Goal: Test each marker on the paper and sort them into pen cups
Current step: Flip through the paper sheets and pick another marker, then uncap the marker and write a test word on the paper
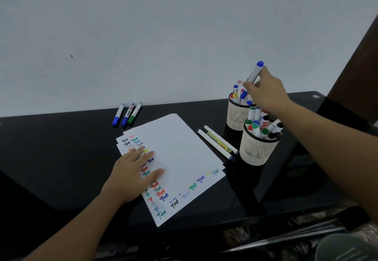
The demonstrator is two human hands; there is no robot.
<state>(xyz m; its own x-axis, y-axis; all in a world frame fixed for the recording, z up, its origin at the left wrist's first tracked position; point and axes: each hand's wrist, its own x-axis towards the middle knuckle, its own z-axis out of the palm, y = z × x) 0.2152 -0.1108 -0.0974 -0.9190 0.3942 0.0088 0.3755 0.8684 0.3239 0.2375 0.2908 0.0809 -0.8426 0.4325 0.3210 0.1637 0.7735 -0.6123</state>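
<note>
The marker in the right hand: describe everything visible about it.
The marker has a pale grey-white barrel that looks like plastic, with a blue end pointing up and away and a blue part showing below the hand. It is tilted, lower end down among the markers in the far pen cup, the cream slotted one nearer the wall. The right hand grips its middle with curled fingers, hiding part of the barrel. Whether it touches the cup's markers is unclear.

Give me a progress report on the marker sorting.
Done: both pen cups hold many markers, and the paper carries many coloured test marks. In hand: the right hand grips a blue-capped marker above the far cup. Left: three markers behind the paper, two beside it.
</note>
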